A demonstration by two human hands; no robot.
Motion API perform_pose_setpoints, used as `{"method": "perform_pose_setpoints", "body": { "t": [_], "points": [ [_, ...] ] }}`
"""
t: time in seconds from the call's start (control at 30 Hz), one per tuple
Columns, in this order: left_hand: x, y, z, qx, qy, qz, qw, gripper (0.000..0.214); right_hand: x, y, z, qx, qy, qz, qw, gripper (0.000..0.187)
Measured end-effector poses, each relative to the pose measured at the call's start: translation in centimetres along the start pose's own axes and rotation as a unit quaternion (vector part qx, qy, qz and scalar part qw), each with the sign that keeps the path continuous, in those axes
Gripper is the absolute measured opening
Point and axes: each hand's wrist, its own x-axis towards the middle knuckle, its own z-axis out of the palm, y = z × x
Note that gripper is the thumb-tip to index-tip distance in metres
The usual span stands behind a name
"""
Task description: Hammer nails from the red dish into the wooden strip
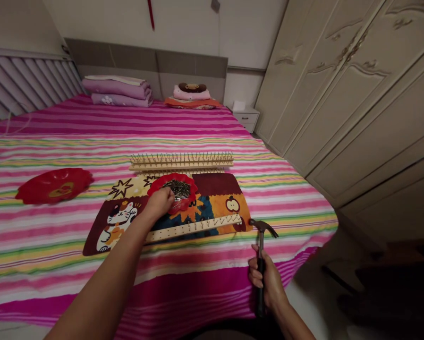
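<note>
My right hand (269, 279) is wrapped round the black handle of a claw hammer (261, 240), its head raised beside the mat's right edge. My left hand (161, 200), fingers closed, is at the left side of a red scalloped bowl (192, 185) full of nails (180, 190). Whatever its fingertips hold is hidden. In front of the bowl, a pale wooden strip (183, 230) with a row of holes lies on a patterned mat (215, 185). Several nails stand slanted in the right part of that strip; my left forearm covers its left end.
Behind the bowl lie wooden strips (182, 165) bristling with upright nails. A red scalloped tray (42, 186) rests on the left of the striped bedspread (73, 236). Folded bedding (118, 90) is stacked by the headboard (194, 65). A wardrobe (339, 104) stands along the right.
</note>
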Motion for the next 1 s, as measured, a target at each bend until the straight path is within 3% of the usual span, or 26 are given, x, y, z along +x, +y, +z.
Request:
{"method": "perform_pose_setpoints", "body": {
  "t": [0.07, 0.13, 0.3, 0.4, 0.53, 0.83, 1.0],
  "points": [
    [-0.5, -0.4, -0.3, -0.122, 0.042, -0.007, 0.992, 0.025, 0.0, 0.0, 0.0, 0.001, 0.001, 0.000, 1.000, 0.043],
    [-1.5, -0.7, -0.3, -0.252, 0.065, -0.009, 0.965, 0.024, 0.0, 0.0, 0.0, 0.003, 0.003, 0.002, 1.000, 0.041],
    [-5.6, -1.0, 2.1, -0.377, 0.031, -0.020, 0.926, 0.026, 0.0, 0.0, 0.1, 0.004, 0.004, 0.005, 1.000, 0.041],
    [-7.1, -1.0, 4.2, -0.379, 0.011, -0.048, 0.924, 0.028, 0.0, 0.0, 0.1, 0.001, 0.005, 0.002, 1.000, 0.042],
    [-7.4, -0.9, 5.7, -0.353, 0.022, -0.052, 0.934, 0.028, -0.1, 0.0, 0.1, -0.003, 0.006, -0.002, 1.000, 0.042],
    [-7.4, -0.4, 5.8, -0.296, 0.030, -0.041, 0.954, 0.021, -0.1, -0.1, 0.1, -0.015, 0.010, -0.006, 1.000, 0.039],
    [-7.8, -0.4, 6.2, -0.276, 0.062, -0.012, 0.959, 0.016, -0.7, 0.2, 0.6, -0.040, 0.027, -0.039, 0.998, 0.042]
  ]
}}
